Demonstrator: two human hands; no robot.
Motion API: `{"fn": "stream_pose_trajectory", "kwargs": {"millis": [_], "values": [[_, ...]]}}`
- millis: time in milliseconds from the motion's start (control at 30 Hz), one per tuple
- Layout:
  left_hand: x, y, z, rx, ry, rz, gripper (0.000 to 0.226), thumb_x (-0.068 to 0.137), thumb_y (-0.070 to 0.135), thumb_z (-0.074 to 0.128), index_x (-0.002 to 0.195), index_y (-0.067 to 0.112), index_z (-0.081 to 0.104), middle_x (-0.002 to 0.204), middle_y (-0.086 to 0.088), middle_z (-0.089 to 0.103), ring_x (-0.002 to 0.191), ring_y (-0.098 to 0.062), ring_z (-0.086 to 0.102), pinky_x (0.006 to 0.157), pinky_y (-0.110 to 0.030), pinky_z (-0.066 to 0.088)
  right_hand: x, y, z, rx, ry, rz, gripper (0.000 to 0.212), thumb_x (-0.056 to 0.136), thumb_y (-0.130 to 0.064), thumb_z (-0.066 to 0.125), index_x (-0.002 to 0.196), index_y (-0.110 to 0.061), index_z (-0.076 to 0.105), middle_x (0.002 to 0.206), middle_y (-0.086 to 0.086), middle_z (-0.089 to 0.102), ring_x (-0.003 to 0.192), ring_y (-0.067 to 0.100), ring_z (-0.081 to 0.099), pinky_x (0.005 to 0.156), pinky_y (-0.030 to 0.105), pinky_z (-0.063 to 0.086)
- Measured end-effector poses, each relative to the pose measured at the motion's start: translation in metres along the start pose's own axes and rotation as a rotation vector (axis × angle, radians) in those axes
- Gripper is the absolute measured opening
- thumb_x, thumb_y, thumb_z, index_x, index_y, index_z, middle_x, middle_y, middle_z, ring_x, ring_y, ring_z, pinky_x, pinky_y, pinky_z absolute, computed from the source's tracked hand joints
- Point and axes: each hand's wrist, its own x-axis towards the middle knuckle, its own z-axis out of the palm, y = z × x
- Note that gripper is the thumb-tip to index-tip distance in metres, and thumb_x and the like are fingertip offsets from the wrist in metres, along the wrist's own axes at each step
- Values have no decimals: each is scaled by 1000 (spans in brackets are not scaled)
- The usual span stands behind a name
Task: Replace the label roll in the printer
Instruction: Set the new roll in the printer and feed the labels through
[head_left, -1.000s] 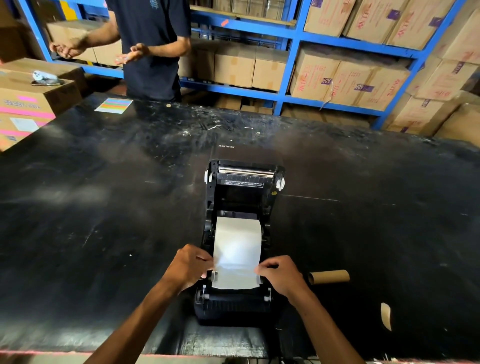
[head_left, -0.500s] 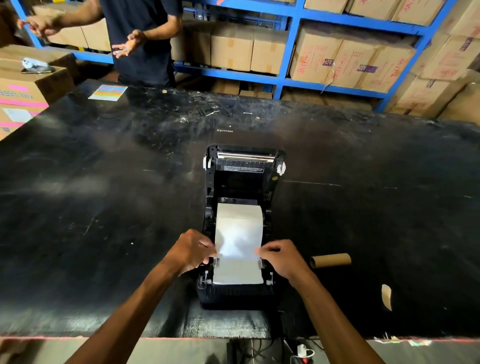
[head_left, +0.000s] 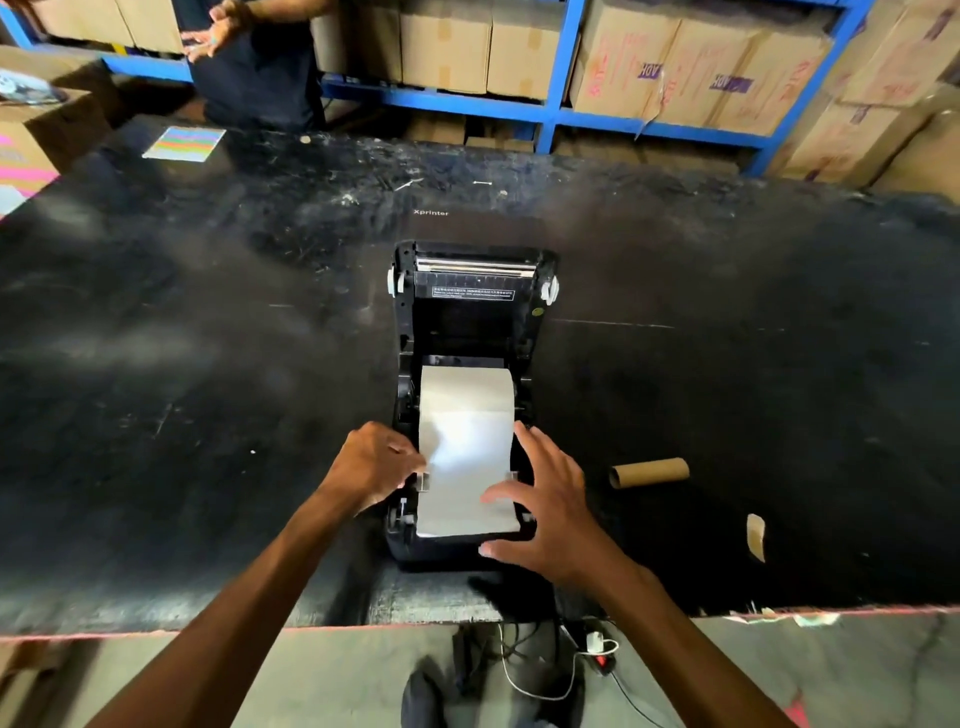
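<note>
We see left hand pinching label strip at printer mid-frame; right hand spread, fingers apart, over it

Wearer: two bare forearms, no sleeves in view; left hand, right hand ungloved; dark shoe.

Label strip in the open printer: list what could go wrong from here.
1. The label strip bows up near the left hand; if it is not flat between the side guides, it may feed skewed.
2. The right hand is spread open with fingers over the strip's right edge, so the strip could shift sideways.
3. The printer lid stands open; closing it on a crooked strip could crease it.
</note>
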Motion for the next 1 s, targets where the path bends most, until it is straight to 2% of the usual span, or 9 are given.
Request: {"fn": "stream_pose_trajectory", "kwargs": {"millis": [100, 200, 267, 333, 400, 467, 600, 833, 1000], "values": [[-9, -3, 4, 38, 72, 108, 14, 81, 14, 69, 68, 18, 73, 66, 0, 74, 55, -9, 66, 47, -15, 47, -4, 0, 6, 35, 93, 19, 17, 81, -41, 63, 92, -31, 71, 155, -15, -6, 136, -8, -22, 111, 26, -6], [-27, -10, 10, 12, 215, 224, 9, 79, 26, 72, 76, 26, 65, 69, 3, 71, 58, -11, 64, 53, -25, 52, -9, 0, 13, 72, 170, 41, 20, 85, -36, 57, 83, -27, 75, 153, -18, 7, 134, -16, -15, 111, 26, 0], [-44, -16, 13, 48, 148, 363, 18, 78, 43, 71, 87, 30, 63, 74, 16, 62, 63, -1, 59, 56, -17, 48, -13, -1, 16, 63, 169, 42, 23, 86, -37, 55, 90, -29, 76, 157, -14, 14, 137, -9, -7, 113, 30, 4], [-59, -21, 19, 196, 45, 528, 33, 75, 53, 69, 100, 31, 65, 92, 19, 59, 83, 7, 54, 73, -15, 44, -18, -2, 17, 65, 172, 48, 25, 86, -38, 54, 95, -30, 76, 158, -9, 20, 138, -4, -1, 113, 31, 5], [-69, -22, 22, 331, 91, 674, 29, 75, 42, 75, 99, 25, 71, 99, 8, 64, 96, -8, 57, 80, -28, 47, -23, -3, 18, 63, 182, 41, 24, 87, -37, 55, 96, -30, 75, 158, -6, 24, 138, -2, 3, 112, 29, 5], [-75, -20, 25, 428, 178, 770, 16, 72, 24, 82, 87, 22, 75, 89, 3, 70, 86, -17, 63, 70, -32, 51, -28, -5, 18, 65, 183, 32, 24, 88, -37, 55, 95, -28, 76, 157, -4, 26, 140, 2, 7, 112, 30, 7], [-94, -19, 29, 455, 198, 757, 12, 73, 18, 81, 84, 21, 78, 80, 5, 74, 76, -18, 65, 64, -26, 49, -43, -8, 20, 65, 174, 24, 23, 89, -37, 56, 95, -28, 76, 157, -6, 27, 145, 12, 13, 111, 28, 9], [-136, -20, 42, 460, 278, 694, 27, 71, 0, 79, 94, 14, 78, 82, -1, 73, 78, -25, 67, 66, -24, 49, -67, -15, 27, 78, 217, -14, 19, 87, -31, 61, 93, -25, 77, 153, 3, 36, 143, 19, 24, 113, 37, 18], [-154, -21, 49, 417, 314, 641, 21, 83, 4, 69, 101, 11, 76, 92, -7, 74, 89, -27, 65, 69, -24, 40, -79, -17, 31, 80, 222, -33, 18, 86, -31, 62, 91, -23, 78, 149, 6, 42, 141, 21, 28, 111, 35, 20]]}}
